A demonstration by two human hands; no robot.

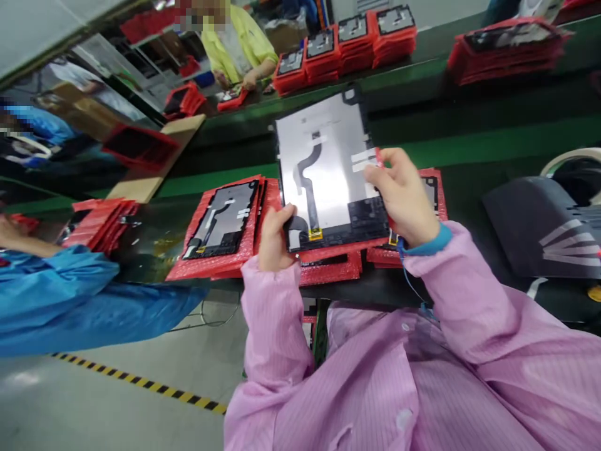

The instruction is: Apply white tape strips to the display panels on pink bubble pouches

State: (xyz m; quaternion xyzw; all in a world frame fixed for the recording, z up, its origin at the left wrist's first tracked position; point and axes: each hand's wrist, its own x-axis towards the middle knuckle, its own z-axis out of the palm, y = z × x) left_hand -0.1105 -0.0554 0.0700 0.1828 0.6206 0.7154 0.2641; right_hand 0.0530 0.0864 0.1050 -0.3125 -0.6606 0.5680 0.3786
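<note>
A tablet screen panel (328, 169) is raised above the bench, its silvery back towards me, with a dark ribbon cable and a yellow-edged connector near the lower edge. My left hand (276, 235) grips its lower left corner, thumb on the back. At the right edge my right hand (406, 194) pinches the panel beside two white tape strips with red ends. A blue band circles my right wrist. Under the panel, red bubble-wrap pouches (331, 270) show in part. Left of my hands, another panel (225, 219) lies on red pouches.
Stacks of panels in red pouches (394, 44) line the far bench. At right are a grey box-like object (539, 225) with white tape strips and a tape roll (570, 156). A co-worker's blue sleeve (56, 282) reaches in from the left; a person in yellow works opposite.
</note>
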